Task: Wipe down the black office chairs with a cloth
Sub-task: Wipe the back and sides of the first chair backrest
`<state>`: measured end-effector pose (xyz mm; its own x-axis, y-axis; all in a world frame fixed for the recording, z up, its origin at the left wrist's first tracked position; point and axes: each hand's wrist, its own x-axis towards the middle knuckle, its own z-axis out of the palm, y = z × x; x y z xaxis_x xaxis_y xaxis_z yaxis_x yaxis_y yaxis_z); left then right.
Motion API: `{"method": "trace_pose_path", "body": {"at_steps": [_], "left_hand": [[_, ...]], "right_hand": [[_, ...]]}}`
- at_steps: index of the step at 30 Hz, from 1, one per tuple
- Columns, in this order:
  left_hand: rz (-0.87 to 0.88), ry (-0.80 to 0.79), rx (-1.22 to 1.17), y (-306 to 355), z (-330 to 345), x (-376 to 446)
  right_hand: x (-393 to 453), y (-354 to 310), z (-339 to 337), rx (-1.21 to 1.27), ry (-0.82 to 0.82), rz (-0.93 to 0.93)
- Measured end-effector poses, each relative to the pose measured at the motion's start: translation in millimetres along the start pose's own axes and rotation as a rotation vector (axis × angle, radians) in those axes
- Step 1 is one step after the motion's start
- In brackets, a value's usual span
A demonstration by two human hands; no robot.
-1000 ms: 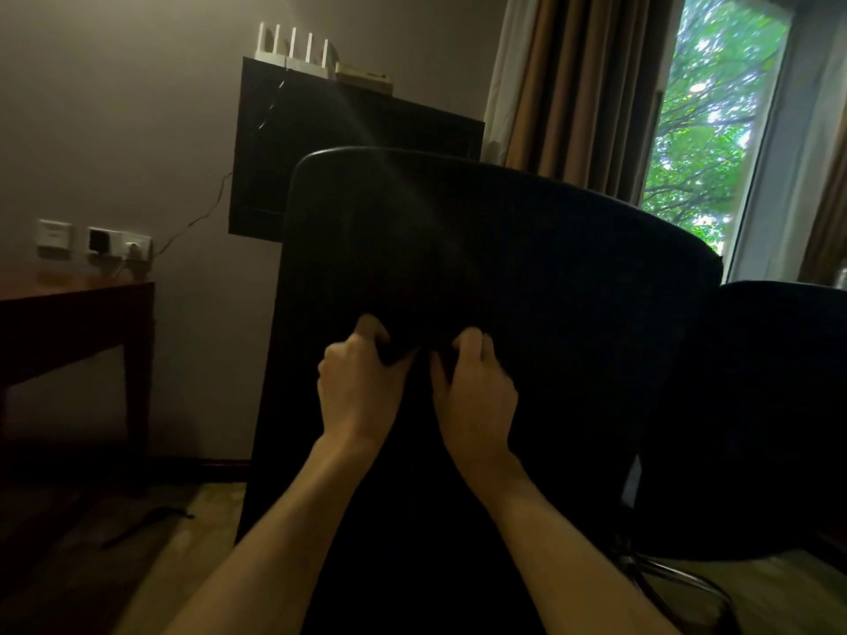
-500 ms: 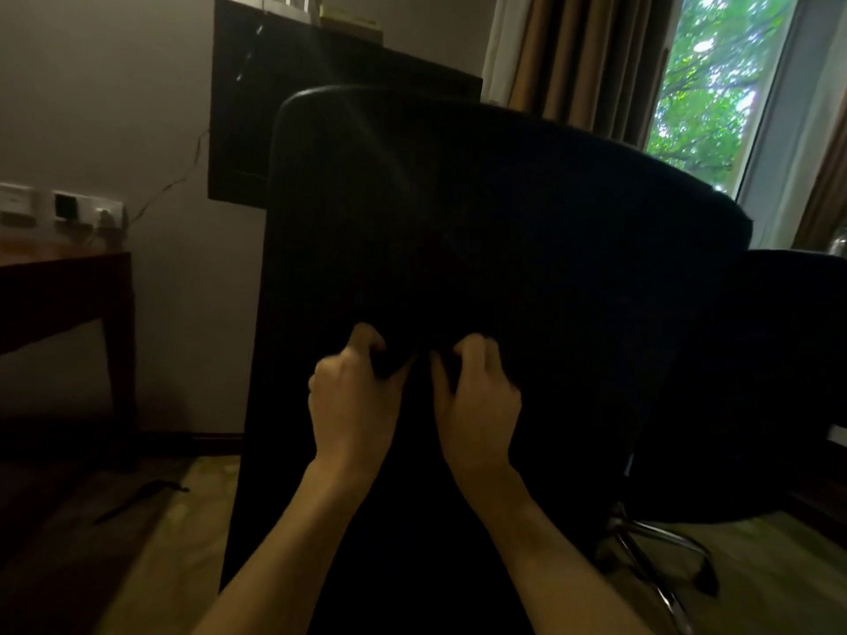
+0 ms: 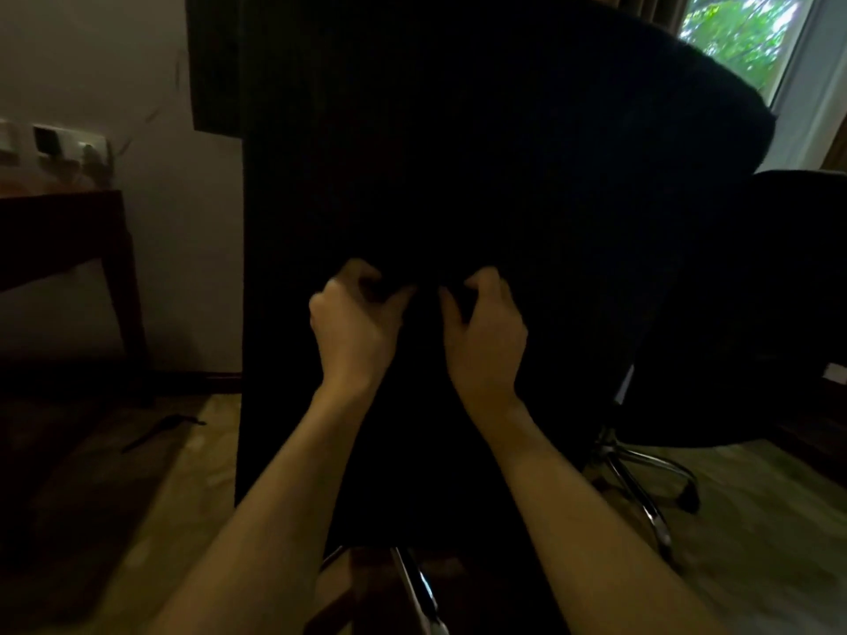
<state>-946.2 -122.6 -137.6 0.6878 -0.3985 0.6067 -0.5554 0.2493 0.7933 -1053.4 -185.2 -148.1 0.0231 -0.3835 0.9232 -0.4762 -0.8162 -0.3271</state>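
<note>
The tall backrest of a black office chair [image 3: 504, 153] fills the middle of the view, seen from behind. My left hand [image 3: 353, 327] and my right hand [image 3: 486, 332] sit side by side against its middle. Their fingers are curled and pinch a dark cloth [image 3: 426, 286] that bunches between them. The cloth is almost the same black as the chair, so its edges are hard to make out. A second black office chair [image 3: 779, 291] stands to the right, partly behind the first.
The second chair's chrome star base [image 3: 641, 474] spreads over the floor at the right. A dark wooden table [image 3: 59, 231] stands at the left wall under wall sockets [image 3: 59, 142]. A thin black object [image 3: 160, 428] lies on the floor. A window [image 3: 742, 34] is at top right.
The view has dropped and closed in, so the backrest's top edge is out of frame. Both hands keep pinching the dark cloth at the same spot, a little further apart.
</note>
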Motion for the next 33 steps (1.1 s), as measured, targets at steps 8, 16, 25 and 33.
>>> {"method": "trace_pose_path", "body": {"at_steps": [8,16,25,33], "left_hand": [[-0.025,-0.033,0.067,-105,7,-86],[-0.265,-0.110,0.120,-179,9,-159],[0.004,0.005,-0.043,-97,6,-75],[-0.154,-0.078,0.122,-181,7,-155]], "right_hand": [[-123,50,38,-0.030,-0.096,0.014],[-224,73,49,-0.065,-0.351,0.234],[-116,39,37,0.146,0.008,0.160],[-230,76,58,0.164,-0.185,0.305]]}}
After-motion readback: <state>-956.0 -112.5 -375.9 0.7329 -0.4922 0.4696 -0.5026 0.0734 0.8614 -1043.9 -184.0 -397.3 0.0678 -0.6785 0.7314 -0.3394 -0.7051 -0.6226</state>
